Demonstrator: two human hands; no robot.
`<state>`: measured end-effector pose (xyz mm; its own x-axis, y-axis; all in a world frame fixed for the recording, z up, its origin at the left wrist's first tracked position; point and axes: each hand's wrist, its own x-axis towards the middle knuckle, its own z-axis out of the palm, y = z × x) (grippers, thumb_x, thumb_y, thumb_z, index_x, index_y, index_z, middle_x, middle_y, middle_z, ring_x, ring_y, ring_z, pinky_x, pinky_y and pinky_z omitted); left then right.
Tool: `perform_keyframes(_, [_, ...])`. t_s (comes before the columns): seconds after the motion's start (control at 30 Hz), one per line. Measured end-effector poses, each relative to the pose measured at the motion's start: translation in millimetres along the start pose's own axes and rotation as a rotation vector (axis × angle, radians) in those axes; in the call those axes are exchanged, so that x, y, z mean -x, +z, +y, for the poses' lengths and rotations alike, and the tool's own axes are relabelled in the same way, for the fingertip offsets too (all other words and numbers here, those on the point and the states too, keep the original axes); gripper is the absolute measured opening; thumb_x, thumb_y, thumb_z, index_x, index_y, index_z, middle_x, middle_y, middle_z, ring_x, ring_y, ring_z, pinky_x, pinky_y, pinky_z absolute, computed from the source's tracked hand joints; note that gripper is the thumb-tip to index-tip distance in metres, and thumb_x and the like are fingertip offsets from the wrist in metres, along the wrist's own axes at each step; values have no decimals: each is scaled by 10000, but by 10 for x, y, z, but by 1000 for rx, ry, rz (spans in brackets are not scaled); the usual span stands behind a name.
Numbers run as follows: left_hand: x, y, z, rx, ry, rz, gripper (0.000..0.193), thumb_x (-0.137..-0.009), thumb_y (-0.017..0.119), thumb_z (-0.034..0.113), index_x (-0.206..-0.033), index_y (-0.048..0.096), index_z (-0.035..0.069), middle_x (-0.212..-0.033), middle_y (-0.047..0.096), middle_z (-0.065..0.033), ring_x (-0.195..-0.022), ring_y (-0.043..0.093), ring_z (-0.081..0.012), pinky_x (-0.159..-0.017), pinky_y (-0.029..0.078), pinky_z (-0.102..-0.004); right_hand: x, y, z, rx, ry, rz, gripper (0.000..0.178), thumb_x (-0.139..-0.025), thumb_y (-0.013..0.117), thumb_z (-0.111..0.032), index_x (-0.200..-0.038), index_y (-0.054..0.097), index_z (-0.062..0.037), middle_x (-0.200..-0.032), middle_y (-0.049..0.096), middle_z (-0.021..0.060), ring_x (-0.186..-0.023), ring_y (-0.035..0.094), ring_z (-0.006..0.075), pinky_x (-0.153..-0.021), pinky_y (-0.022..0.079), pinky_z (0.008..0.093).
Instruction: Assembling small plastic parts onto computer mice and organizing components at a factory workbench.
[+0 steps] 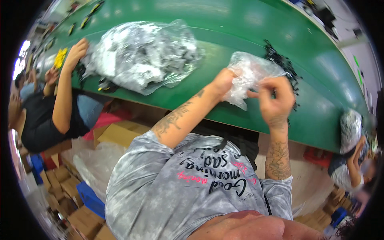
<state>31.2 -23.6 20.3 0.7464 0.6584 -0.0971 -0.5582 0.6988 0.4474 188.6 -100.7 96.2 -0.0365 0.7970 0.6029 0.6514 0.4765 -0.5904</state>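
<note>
Over the green bench, a crumpled clear plastic bag (245,76) is between my two hands. My left hand (224,83) is closed on its left side, the fingertips partly covered by the film. At its right side my right hand (277,98) has curled fingers and thumb against the plastic, slightly blurred. Whitish, shiny folds show in the bag; what it contains I cannot make out. Just beyond my right hand lies a tangled pile of small black parts (280,60), partly hidden by that hand and the bag.
A large clear bag (148,56) full of small wrapped items lies on the green bench (228,30) to the left. A co-worker (52,116) reaches over the bench at left; another person (350,172) sits at far right by a filled bag (351,130). Cardboard boxes (82,220) stand below left.
</note>
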Motion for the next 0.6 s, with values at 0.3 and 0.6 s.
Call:
perform_keyframes(0.3, [-49,-316,-20,-192,267,180,193,-920,679,167,-1037,632,20,-976,682,-101,-889,688,-205,-781,587,-358,-463,285,-527,299,2,-606,232,-858,651,-75,-1080,665,-10,-977,680,187,-957,661,394,-833,529,454])
perform_keyframes(0.6, [-78,-372,10,162,105,-11,344,-994,644,316,-763,560,75,-819,593,-68,-683,614,-224,-559,539,-366,-633,1859,-409,199,-187,-470,197,-891,725,-214,-998,728,-50,-897,700,145,-920,698,343,-806,553,431])
